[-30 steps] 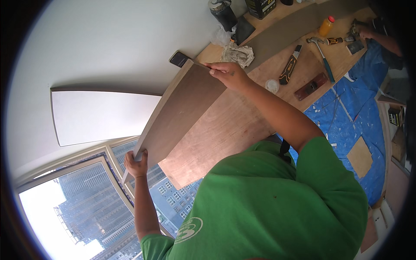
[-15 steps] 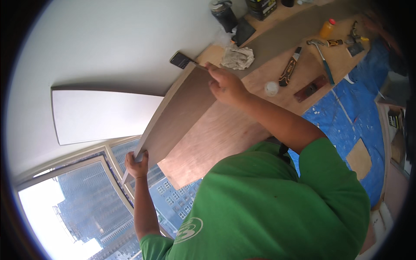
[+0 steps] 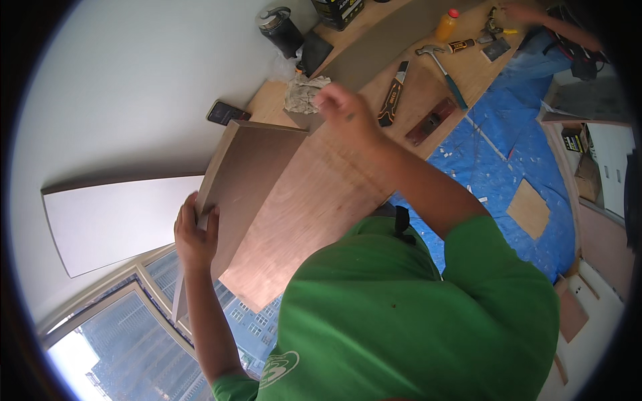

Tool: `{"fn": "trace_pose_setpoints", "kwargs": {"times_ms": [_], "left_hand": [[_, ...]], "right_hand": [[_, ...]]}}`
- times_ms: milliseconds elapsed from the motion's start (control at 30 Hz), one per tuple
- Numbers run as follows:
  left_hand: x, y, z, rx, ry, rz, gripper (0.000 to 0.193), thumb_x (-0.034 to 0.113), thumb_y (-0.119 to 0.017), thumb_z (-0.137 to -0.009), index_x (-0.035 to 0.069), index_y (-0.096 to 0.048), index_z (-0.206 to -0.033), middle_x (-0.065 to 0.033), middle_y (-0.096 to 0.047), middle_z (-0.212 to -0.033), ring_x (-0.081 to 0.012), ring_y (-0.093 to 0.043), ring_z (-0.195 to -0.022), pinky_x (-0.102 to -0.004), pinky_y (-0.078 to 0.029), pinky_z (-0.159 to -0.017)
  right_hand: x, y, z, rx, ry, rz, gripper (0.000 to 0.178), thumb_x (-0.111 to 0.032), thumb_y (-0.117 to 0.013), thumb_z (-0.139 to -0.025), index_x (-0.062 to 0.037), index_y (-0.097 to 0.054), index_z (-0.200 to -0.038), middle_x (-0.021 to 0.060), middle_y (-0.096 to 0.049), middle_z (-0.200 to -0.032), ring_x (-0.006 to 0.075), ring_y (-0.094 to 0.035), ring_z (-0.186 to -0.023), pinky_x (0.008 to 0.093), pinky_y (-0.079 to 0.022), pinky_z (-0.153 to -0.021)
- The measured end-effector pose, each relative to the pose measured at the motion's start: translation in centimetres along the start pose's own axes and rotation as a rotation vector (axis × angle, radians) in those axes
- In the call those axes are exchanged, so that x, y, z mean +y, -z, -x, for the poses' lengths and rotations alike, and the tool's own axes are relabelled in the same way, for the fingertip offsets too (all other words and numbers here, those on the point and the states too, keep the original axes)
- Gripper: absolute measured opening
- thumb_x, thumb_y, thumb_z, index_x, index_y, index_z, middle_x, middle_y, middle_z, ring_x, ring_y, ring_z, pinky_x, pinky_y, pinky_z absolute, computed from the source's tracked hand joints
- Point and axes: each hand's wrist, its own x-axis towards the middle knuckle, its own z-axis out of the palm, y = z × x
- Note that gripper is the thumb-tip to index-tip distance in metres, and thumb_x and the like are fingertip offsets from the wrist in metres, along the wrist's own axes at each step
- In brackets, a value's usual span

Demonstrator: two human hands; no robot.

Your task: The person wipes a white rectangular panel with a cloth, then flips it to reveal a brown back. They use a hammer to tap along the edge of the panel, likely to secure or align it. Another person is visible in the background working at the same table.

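Observation:
A long brown wooden board [image 3: 247, 170] stands tilted on its edge over the left end of the workbench, one end toward the wall and the other toward the window. My left hand [image 3: 195, 234] is closed around its upper edge, thumb on the near face and fingers over the far side. My right hand [image 3: 349, 115] hangs above the bench, apart from the board, beside a crumpled beige rag [image 3: 304, 93]. Motion smears its fingers, which look bent; I cannot see whether anything is in them.
On the plywood bench [image 3: 314, 194] lie a handsaw [image 3: 393, 93], a claw hammer [image 3: 443, 75], a reddish hand plane [image 3: 430, 121] and a phone [image 3: 229, 112]. Also there are a black flask [image 3: 281, 33] and an orange bottle [image 3: 447, 25]. Another person's arm [image 3: 558, 28] reaches in at far right. Blue sheeting [image 3: 495, 147] covers the floor.
My right hand has let go of the board's far end and moved away from it, to the right. My left hand still holds the board. The view has shifted, and another person's arm shows more clearly.

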Motion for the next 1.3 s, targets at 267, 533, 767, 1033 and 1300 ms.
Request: {"fn": "trace_pose_setpoints", "kwargs": {"times_ms": [267,533,767,1033,1300], "left_hand": [[3.4,-0.9,-6.8,-0.056,0.131,-0.064,0.046,0.037,-0.081,-0.086,0.008,-0.062,-0.116,-0.0193,-0.073,-0.091,-0.0410,-0.072,-0.083,-0.0473,-0.056,-0.069],[2.0,-0.8,-8.6,-0.114,0.214,-0.125,0.051,0.041,-0.084,-0.082,0.010,-0.061,-0.115,-0.0172,-0.075,-0.090,-0.0380,-0.073,-0.083,-0.0457,-0.057,-0.070],[2.3,-0.6,-8.0,-0.100,0.206,-0.065,0.049,0.035,-0.085,-0.081,0.011,-0.060,-0.116,-0.0161,-0.075,-0.092,-0.0373,-0.074,-0.084,-0.0451,-0.057,-0.073],[1.0,0.3,-6.5,-0.042,0.100,0.093,0.051,0.022,-0.086,-0.080,0.010,-0.060,-0.122,-0.0175,-0.075,-0.097,-0.0370,-0.073,-0.089,-0.0423,-0.057,-0.077],[-2.0,2.2,-1.4,-0.116,0.395,-0.007,0.045,0.018,-0.087,-0.077,0.006,-0.066,-0.115,-0.0158,-0.075,-0.098,-0.0347,-0.074,-0.089,-0.0397,-0.057,-0.081]], "right_hand": [[16.4,21.8,-2.4,0.576,-0.456,0.805,0.031,-0.020,-0.067,-0.084,-0.0017,-0.068,-0.108,0.0213,-0.074,-0.106,0.0365,-0.071,-0.101,0.0448,-0.054,-0.088],[26.2,30.8,1.4,0.345,-1.034,1.049,0.072,-0.056,-0.066,-0.089,-0.0012,-0.060,-0.135,0.0262,-0.060,-0.140,0.0442,-0.060,-0.127,0.0520,-0.049,-0.107],[28.8,33.2,1.8,0.310,-0.932,1.119,0.049,-0.036,-0.062,-0.089,0.0019,-0.070,-0.119,0.0297,-0.069,-0.122,0.0460,-0.065,-0.118,0.0515,-0.053,-0.099],[31.1,34.2,1.1,0.241,-0.979,1.087,0.052,-0.043,-0.064,-0.090,0.0041,-0.074,-0.109,0.0290,-0.071,-0.116,0.0443,-0.066,-0.116,0.0501,-0.052,-0.098],[26.0,29.9,-0.4,0.320,-0.897,1.150,0.068,-0.059,-0.071,-0.084,-0.0010,-0.071,-0.120,0.0251,-0.071,-0.120,0.0419,-0.067,-0.117,0.0490,-0.051,-0.100]]}}
